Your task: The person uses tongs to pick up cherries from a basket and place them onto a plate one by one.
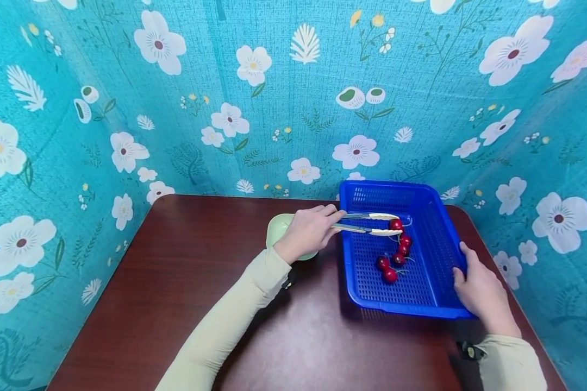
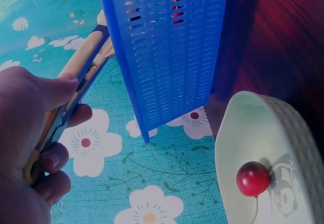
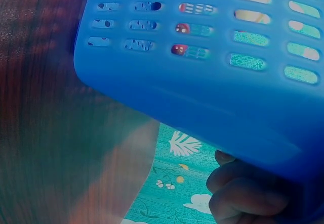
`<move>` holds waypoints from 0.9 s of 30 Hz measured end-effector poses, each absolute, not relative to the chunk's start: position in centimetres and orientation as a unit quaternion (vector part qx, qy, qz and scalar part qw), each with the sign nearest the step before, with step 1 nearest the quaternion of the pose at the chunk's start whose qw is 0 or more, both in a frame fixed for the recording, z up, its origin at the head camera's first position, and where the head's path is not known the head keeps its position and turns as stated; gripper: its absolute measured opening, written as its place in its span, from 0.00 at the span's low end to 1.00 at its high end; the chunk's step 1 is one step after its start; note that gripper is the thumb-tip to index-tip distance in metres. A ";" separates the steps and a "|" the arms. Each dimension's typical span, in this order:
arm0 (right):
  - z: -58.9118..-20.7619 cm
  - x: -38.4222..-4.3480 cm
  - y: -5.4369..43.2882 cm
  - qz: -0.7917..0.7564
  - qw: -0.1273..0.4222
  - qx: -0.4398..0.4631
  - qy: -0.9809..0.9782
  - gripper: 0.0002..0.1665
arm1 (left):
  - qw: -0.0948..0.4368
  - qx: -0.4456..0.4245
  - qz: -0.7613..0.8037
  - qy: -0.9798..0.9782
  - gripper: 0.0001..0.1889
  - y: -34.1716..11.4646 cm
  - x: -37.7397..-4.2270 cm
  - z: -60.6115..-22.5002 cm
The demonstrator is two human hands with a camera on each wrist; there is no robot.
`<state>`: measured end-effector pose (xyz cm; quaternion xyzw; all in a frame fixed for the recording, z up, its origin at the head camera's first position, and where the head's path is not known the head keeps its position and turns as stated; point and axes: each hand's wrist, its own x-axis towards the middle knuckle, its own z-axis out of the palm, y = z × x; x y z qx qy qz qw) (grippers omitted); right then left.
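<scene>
My left hand (image 1: 309, 231) holds a pair of tongs (image 1: 354, 228) with pale tips, reaching over the left rim of a blue plastic basket (image 1: 452, 271). Between the tong tips shows a red cherry (image 1: 395, 224) with its stem. Several more cherries (image 1: 389, 275) lie below it on the basket's perforated floor. My right hand (image 1: 484, 290) grips the basket's right rim, thumb inside; in the right wrist view its curled fingers (image 3: 238, 198) show under the edge. Partly hidden beneath my left wrist is a light green bowl (image 1: 277, 225), with a single cherry (image 2: 253, 179) inside.
Everything stands on a dark brown wooden table (image 1: 176, 260) with rounded back corners. A turquoise flowered cloth (image 1: 274, 108) hangs behind it and along both sides. The basket sits near the table's right side, the bowl just left of it.
</scene>
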<state>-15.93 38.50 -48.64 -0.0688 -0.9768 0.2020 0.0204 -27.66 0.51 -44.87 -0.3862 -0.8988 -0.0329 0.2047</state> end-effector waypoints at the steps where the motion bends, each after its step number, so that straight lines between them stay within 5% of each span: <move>1: -48.6 -15.9 38.5 0.202 0.021 -0.068 -0.977 0.43 | 0.207 -0.386 -0.035 -0.898 0.20 0.4 -27.6 -44.8; 27: -48.7 -15.9 38.5 0.199 0.020 -0.077 -0.977 0.43 | 0.217 -0.388 -0.088 -0.891 0.19 -1.8 -27.2 -44.2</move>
